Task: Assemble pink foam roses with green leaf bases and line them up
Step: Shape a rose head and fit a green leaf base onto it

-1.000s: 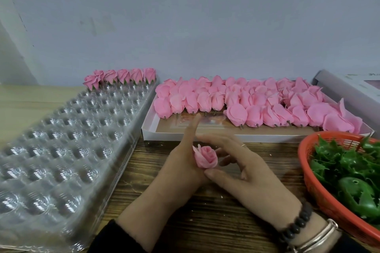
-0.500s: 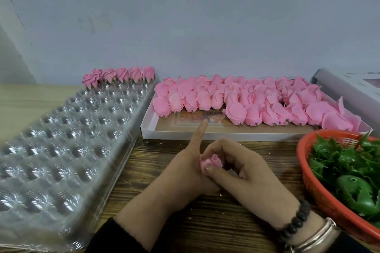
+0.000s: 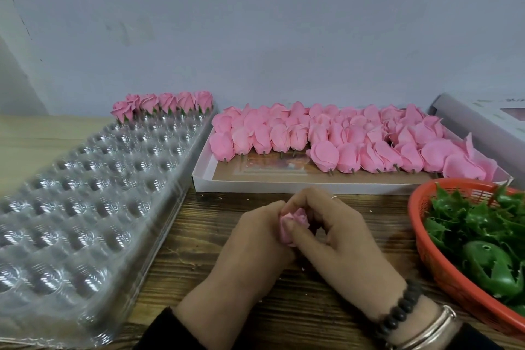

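A pink foam rose (image 3: 295, 221) sits between both hands above the wooden table. My left hand (image 3: 255, 241) grips it from the left with fingers curled round it. My right hand (image 3: 335, 233) pinches it from the right, thumb on its front. Its base is hidden by my fingers. Several finished roses with green bases (image 3: 164, 104) stand in a row at the far end of the clear plastic cavity tray (image 3: 85, 196). Loose pink roses (image 3: 341, 139) fill a white flat box (image 3: 204, 179). Green leaf bases (image 3: 483, 236) lie in an orange basket (image 3: 420, 239).
A grey box (image 3: 483, 119) stands at the far right behind the basket. The pale wall runs close behind the tray and the white box. Bare wooden table (image 3: 199, 236) shows between the tray and my hands.
My left index finger, earlier pointing up, has curled down onto the rose. Both hands have closed more tightly round the rose, hiding more of it.
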